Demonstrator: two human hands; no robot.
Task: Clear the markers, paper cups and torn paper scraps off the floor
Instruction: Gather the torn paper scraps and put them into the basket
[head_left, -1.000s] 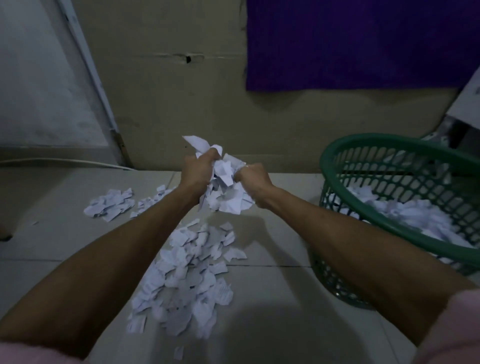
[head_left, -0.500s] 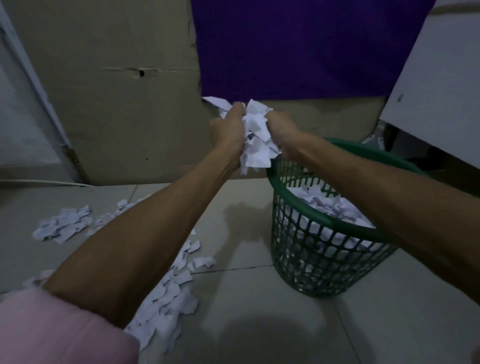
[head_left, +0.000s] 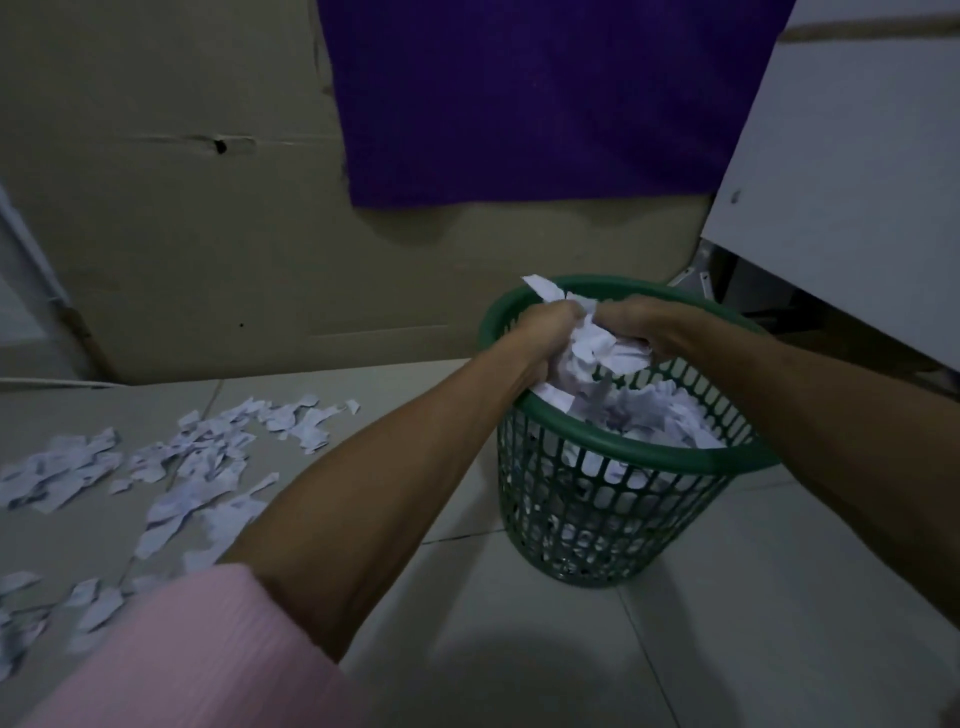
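Observation:
My left hand (head_left: 545, 327) and my right hand (head_left: 631, 322) together grip a bunch of torn white paper scraps (head_left: 597, 345), held over the mouth of a green plastic basket (head_left: 613, 499). The basket stands on the tiled floor and holds a heap of white scraps (head_left: 654, 410) inside it. More torn scraps (head_left: 182, 467) lie scattered on the floor to the left. No markers or paper cups show in this view.
A cardboard wall (head_left: 182, 234) with a purple cloth (head_left: 519, 98) closes off the back. A white board (head_left: 852, 171) slants over the right side above the basket. Pale floor tiles (head_left: 571, 649) stretch in front of the basket.
Both hands have carried the bunch of scraps from the floor pile rightward and then lowered it over the basket's opening. The view swung right with them.

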